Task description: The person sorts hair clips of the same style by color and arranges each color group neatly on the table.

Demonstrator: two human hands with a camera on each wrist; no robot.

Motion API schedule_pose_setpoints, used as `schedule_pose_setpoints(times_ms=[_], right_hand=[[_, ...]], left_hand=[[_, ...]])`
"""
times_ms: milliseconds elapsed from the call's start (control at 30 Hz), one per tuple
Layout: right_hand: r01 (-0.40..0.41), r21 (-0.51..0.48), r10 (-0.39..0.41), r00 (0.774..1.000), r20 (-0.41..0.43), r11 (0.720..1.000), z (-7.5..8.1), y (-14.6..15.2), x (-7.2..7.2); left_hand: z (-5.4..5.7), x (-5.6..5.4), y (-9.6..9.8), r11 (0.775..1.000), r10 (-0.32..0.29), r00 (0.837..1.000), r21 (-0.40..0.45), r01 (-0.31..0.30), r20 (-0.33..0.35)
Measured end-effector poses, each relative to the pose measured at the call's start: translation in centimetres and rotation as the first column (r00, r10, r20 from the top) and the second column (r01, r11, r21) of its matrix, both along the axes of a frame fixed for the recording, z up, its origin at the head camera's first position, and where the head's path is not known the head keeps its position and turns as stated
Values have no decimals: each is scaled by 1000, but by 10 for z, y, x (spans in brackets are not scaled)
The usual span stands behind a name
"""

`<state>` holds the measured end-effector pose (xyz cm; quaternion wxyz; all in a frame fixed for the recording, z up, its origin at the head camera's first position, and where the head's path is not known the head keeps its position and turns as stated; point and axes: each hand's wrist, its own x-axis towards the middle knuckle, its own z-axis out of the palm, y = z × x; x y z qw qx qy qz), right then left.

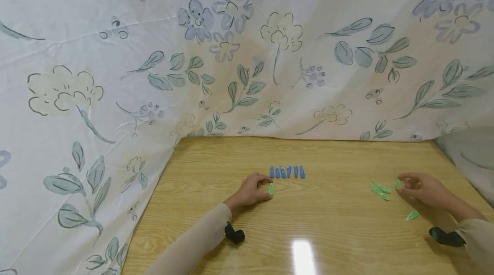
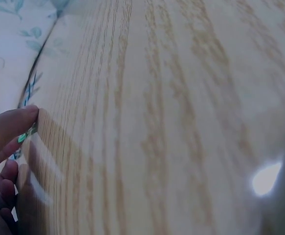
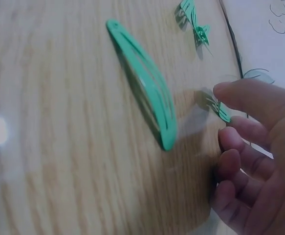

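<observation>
My left hand (image 1: 251, 190) rests near the middle of the table, thumb and forefinger at the two ends of a green snap hair clip (image 1: 271, 188). In the left wrist view that clip (image 2: 22, 138) shows only partly between the fingers. Just beyond it, several blue snap hair clips (image 1: 283, 172) lie side by side in a row. Over at the right, my right hand (image 1: 424, 189) pinches another green hair clip (image 1: 399, 184) between thumb and forefinger, close to the tabletop. The right wrist view shows this clip (image 3: 223, 112) at the fingertips.
Left of the right hand, a few loose green clips (image 1: 381, 190) lie overlapping. One more green clip (image 1: 412, 215) lies nearer the front, large in the right wrist view. Floral cloth (image 1: 247, 95) hangs along the back and left edges of the wooden table (image 1: 332, 228).
</observation>
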<state>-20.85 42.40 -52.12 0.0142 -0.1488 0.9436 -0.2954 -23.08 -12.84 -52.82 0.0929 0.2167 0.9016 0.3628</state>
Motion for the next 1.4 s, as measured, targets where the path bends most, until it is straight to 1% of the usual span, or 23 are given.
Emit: schedule_pose_setpoints(times_ms=[100, 300, 500, 567, 767, 933, 1033, 1167, 1400], right_hand=[[7, -26, -7, 1000, 1, 1000, -3, 0, 1], [33, -32, -33, 999, -9, 999, -2, 2, -1], [32, 0, -32, 999, 8, 999, 7, -4, -2], [30, -6, -30, 999, 18, 1000, 11, -9, -2], [36, -40, -36, 999, 0, 999, 23, -35, 1], [11, -53, -11, 1000, -10, 999, 26, -57, 3], [-8, -60, 7, 1000, -20, 998, 26, -69, 5], [-25, -78, 25, 1000, -2, 997, 24, -85, 7], [-48, -124, 52, 998, 34, 991, 23, -119, 2]], left_hand=[[-1, 0, 0, 1000, 2, 1000, -4, -2, -5], [-3, -1, 1, 1000, 17, 1000, -2, -17, -11], [-3, 0, 1, 1000, 27, 1000, -3, -27, 7], [-3, 0, 1, 1000, 26, 1000, -11, -26, 2], [-2, -3, 1, 1000, 25, 1000, -9, -25, -14], [-4, -2, 2, 1000, 31, 1000, -6, -31, -1], [-6, 0, 3, 999, 31, 1000, -8, -31, 0], [-6, 1, 3, 1000, 25, 1000, -2, -25, -1], [-5, 0, 0, 1000, 30, 1000, 8, -30, 4]])
